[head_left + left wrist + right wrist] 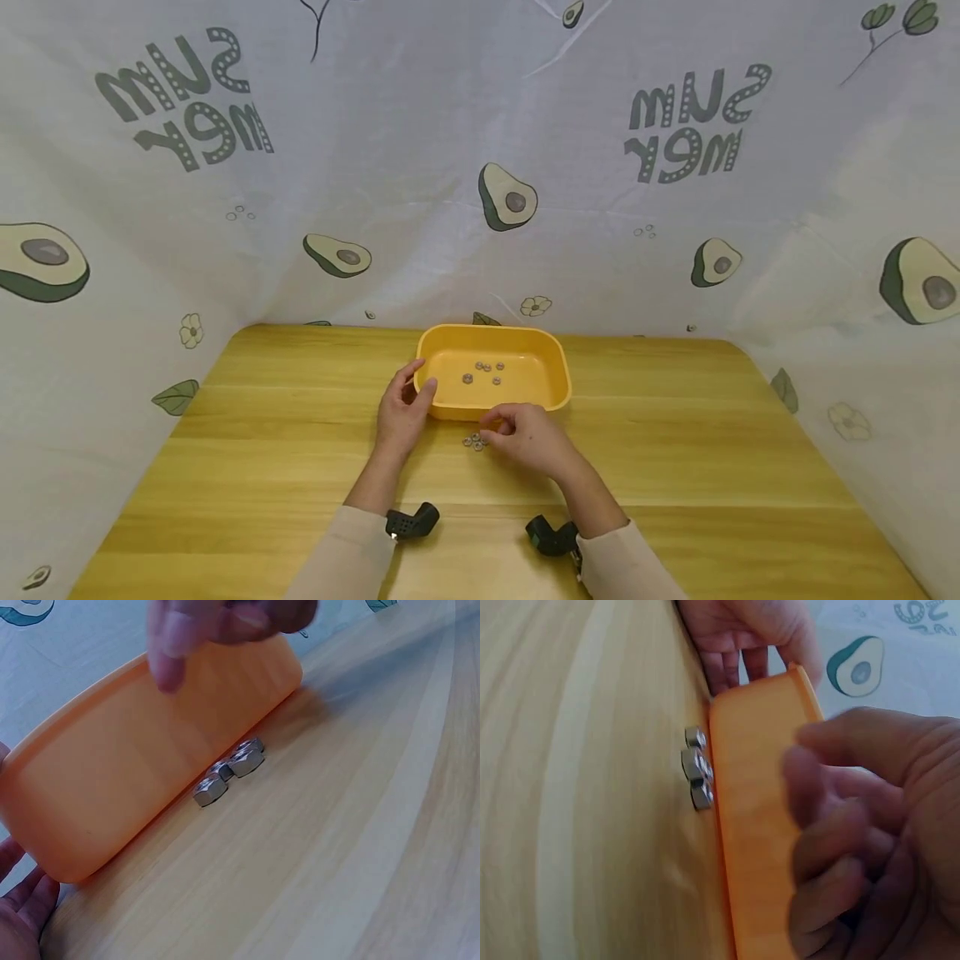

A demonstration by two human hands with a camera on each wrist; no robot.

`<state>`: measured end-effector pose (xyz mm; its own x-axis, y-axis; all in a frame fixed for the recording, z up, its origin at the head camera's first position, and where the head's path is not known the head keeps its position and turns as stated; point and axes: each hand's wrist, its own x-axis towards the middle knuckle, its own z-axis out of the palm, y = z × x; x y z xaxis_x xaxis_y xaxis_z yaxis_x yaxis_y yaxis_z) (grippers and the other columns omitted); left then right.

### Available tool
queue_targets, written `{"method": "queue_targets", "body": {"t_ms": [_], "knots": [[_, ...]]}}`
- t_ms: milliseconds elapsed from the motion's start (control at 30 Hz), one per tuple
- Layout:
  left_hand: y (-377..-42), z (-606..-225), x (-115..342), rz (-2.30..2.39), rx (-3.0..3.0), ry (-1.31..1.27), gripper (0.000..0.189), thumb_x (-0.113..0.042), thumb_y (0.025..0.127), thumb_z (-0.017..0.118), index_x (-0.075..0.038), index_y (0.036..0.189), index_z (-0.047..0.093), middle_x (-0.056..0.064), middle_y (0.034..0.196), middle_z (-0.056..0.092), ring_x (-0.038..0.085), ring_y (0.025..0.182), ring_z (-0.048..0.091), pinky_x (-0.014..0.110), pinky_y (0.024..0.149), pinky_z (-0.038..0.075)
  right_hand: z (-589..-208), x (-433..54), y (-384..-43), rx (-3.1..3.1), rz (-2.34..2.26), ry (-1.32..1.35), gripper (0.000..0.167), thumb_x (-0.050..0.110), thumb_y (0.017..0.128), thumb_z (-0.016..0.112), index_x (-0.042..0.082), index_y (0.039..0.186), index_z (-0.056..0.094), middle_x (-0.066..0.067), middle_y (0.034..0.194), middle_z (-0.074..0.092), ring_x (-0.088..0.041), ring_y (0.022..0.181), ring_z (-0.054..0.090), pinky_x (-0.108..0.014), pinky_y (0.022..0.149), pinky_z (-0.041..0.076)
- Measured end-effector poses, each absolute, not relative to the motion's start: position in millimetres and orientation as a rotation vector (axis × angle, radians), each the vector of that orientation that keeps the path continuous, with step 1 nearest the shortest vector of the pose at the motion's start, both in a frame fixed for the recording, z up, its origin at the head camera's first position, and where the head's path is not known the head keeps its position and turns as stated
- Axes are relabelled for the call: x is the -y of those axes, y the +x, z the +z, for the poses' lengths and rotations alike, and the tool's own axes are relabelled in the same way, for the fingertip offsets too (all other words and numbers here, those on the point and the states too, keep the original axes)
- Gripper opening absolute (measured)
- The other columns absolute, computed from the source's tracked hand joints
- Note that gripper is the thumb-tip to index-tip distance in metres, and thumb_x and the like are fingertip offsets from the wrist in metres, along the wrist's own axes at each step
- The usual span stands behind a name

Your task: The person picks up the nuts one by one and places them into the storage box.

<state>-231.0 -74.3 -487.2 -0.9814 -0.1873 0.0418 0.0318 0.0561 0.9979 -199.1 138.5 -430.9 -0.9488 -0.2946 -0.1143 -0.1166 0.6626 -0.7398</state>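
Note:
A shallow yellow tray [555,367] stands on the table and looks orange in the wrist views. My left hand [401,421] holds its left end, the thumb by the front rim and the fingers along the outer side. Several small hex nuts [467,378] lie apart on the tray's floor. More hex nuts [245,761] sit in a tight cluster on the table, just outside the front wall. Over that cluster, before the tray's front wall, hangs my right hand [528,437]. Its fingers are loosely bent and blurred in the right wrist view, with no nut visible between them.
The wooden table [712,450] spreads to both sides and toward me. Behind it hangs a pale cloth [420,150] printed with avocados and lettering. Each wrist carries a black camera mount [551,536].

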Motion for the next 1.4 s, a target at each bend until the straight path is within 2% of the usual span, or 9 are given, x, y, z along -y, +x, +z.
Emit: {"method": "queue_targets", "body": {"t_ms": [133, 333, 600, 667, 800, 867, 1133, 1400], "knots": [[-231, -487, 74, -2.062, 2.142, 0.141, 0.048, -0.027, 0.099, 0.069, -0.015, 0.144, 0.058, 0.013, 0.151, 0.054, 0.035, 0.135, 0.056, 0.042, 0.105, 0.051, -436, -145, -201, -2.629, -1.051, -0.376, 0.019, 0.019, 0.091, 0.076, 0.014, 0.109, 0.076, 0.002, 0.077, 0.06, -0.014, 0.068, 0.052, -0.025, 0.058, 0.042], [-231, -488, 74, -2.059, 2.151, 0.15, 0.048, -0.028, 0.099, 0.069, -0.017, 0.144, 0.058, 0.011, 0.151, 0.053, 0.034, 0.135, 0.056, 0.042, 0.105, 0.051, -447, -149, -202, -2.596, -1.038, -0.41, 0.021, 0.018, 0.09, 0.076, 0.013, 0.11, 0.076, 0.002, 0.075, 0.058, -0.014, 0.065, 0.051, -0.025, 0.057, 0.041], [-229, -487, 75, -2.067, 2.137, 0.145, 0.049, -0.027, 0.099, 0.068, -0.014, 0.145, 0.057, 0.012, 0.15, 0.054, 0.032, 0.131, 0.058, 0.021, 0.093, 0.051, -455, -144, -204, -2.595, -1.044, -0.397, 0.012, 0.018, 0.086, 0.079, 0.014, 0.093, 0.071, 0.002, 0.075, 0.061, -0.013, 0.066, 0.053, -0.025, 0.059, 0.043], [-229, -487, 75, -2.066, 2.139, 0.143, 0.049, -0.028, 0.099, 0.068, -0.014, 0.145, 0.057, 0.012, 0.15, 0.054, 0.032, 0.132, 0.058, 0.023, 0.095, 0.052, -455, -143, -203, -2.612, -1.033, -0.399, 0.013, 0.017, 0.085, 0.08, 0.013, 0.091, 0.069, 0.002, 0.075, 0.061, -0.013, 0.067, 0.054, -0.026, 0.06, 0.043], [-229, -487, 75, -2.058, 2.147, 0.15, 0.049, -0.028, 0.099, 0.068, -0.014, 0.145, 0.057, 0.012, 0.151, 0.053, 0.033, 0.132, 0.058, 0.035, 0.102, 0.052, -455, -142, -203, -2.664, -0.987, -0.384, 0.014, 0.017, 0.083, 0.08, 0.013, 0.086, 0.068, 0.003, 0.073, 0.062, -0.012, 0.066, 0.054, -0.026, 0.061, 0.043], [-230, -488, 75, -2.049, 2.151, 0.155, 0.049, -0.028, 0.099, 0.068, -0.015, 0.144, 0.057, 0.012, 0.151, 0.054, 0.032, 0.132, 0.058, 0.036, 0.102, 0.052, -456, -141, -202, -2.685, -0.967, -0.385, 0.014, 0.018, 0.083, 0.081, 0.013, 0.085, 0.067, 0.004, 0.072, 0.062, -0.011, 0.065, 0.054, -0.026, 0.061, 0.043], [-231, -488, 74, -2.079, 2.126, 0.135, 0.05, -0.027, 0.099, 0.069, -0.013, 0.145, 0.057, 0.012, 0.149, 0.055, 0.031, 0.13, 0.059, 0.016, 0.091, 0.05, -456, -138, -202, -2.702, -0.96, -0.399, 0.011, 0.016, 0.083, 0.079, 0.015, 0.083, 0.068, 0.005, 0.071, 0.061, -0.01, 0.063, 0.054, -0.023, 0.059, 0.043], [-230, -489, 74, -2.085, 2.128, 0.138, 0.049, -0.028, 0.099, 0.068, -0.013, 0.145, 0.056, 0.013, 0.149, 0.055, 0.031, 0.131, 0.058, 0.017, 0.092, 0.051, -455, -137, -202, -2.72, -0.945, -0.43, 0.01, 0.018, 0.084, 0.08, 0.016, 0.082, 0.07, 0.006, 0.07, 0.062, -0.009, 0.063, 0.055, -0.023, 0.059, 0.044]]}}
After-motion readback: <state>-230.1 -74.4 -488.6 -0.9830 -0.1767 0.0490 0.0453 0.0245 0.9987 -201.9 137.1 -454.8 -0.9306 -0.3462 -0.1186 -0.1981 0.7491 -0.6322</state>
